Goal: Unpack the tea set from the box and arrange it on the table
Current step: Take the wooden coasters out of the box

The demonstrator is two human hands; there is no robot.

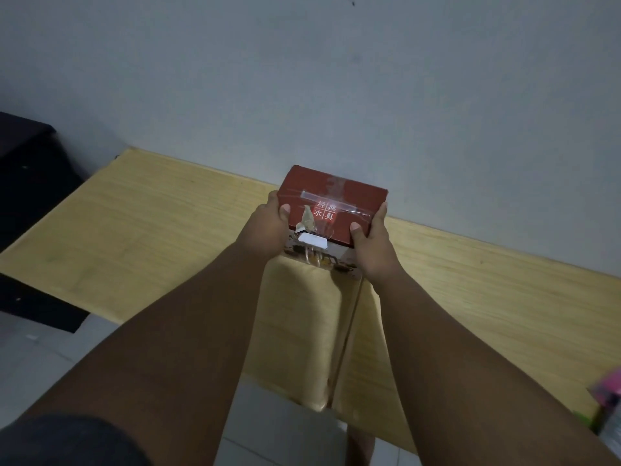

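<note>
A dark red cardboard box (336,196) with white characters, clear tape across its closed lid and a torn patch near the front is over the far part of the light wooden table (151,230). My left hand (268,227) grips its left side, thumb on top. On the right side my right hand (373,243) grips it the same way. The printed front face of the box shows below the lid. I cannot tell whether the box rests on the table or hangs just above it. Its contents are hidden.
A grey wall runs close behind the table. Dark furniture (30,183) stands at the left end. A pink and green object (605,405), blurred, lies at the table's right front edge. Pale floor tiles (275,428) show below the front edge.
</note>
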